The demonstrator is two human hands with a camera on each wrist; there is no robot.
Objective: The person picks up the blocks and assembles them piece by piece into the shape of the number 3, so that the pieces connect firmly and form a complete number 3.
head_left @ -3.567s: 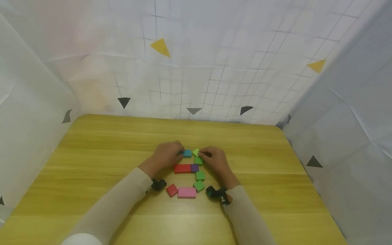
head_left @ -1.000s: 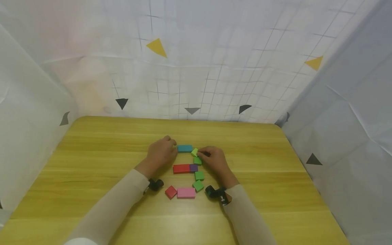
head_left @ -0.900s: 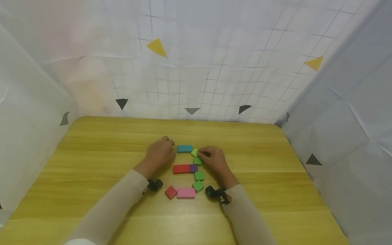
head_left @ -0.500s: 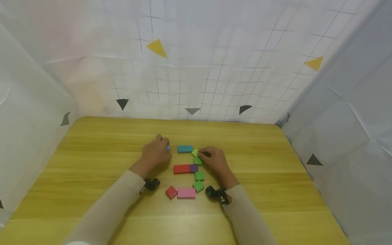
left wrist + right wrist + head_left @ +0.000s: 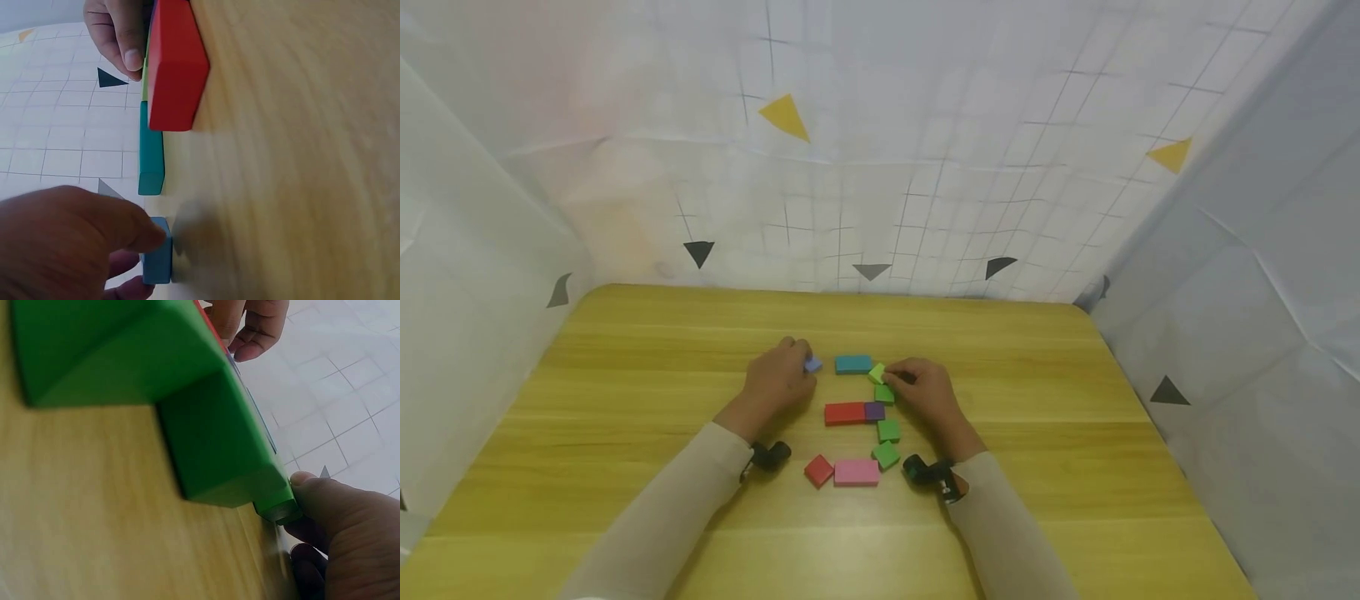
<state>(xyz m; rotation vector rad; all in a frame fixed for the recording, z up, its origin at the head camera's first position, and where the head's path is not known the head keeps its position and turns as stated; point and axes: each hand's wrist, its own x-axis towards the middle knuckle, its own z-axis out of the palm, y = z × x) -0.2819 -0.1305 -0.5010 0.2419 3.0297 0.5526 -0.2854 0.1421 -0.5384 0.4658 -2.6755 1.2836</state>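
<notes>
My left hand [image 5: 775, 377] pinches a small light blue block [image 5: 813, 365] between thumb and fingers, just left of a long teal block [image 5: 853, 365]. A gap parts the two blocks, seen also in the left wrist view, where the thumb lies against the light blue block [image 5: 159, 259]. With thumb and fingertips my right hand [image 5: 925, 390] holds the corner of a lime green block [image 5: 877, 374], which sits turned at the teal block's right end. Below it lies a green block [image 5: 884, 394], then a purple block [image 5: 875, 412] beside a long red block [image 5: 845, 414].
Further down the chain are two more pieces, a green block [image 5: 888, 431] and a turned green block [image 5: 886, 455]. A pink block [image 5: 856, 473] and a tilted red square block [image 5: 819, 471] lie nearest the person. White sheeting [image 5: 880, 192] stands behind the wooden table [image 5: 662, 333].
My left hand has moved left, away from the teal block, and the light blue block now shows between its fingers, slightly turned. The right hand stays at the lime green block.
</notes>
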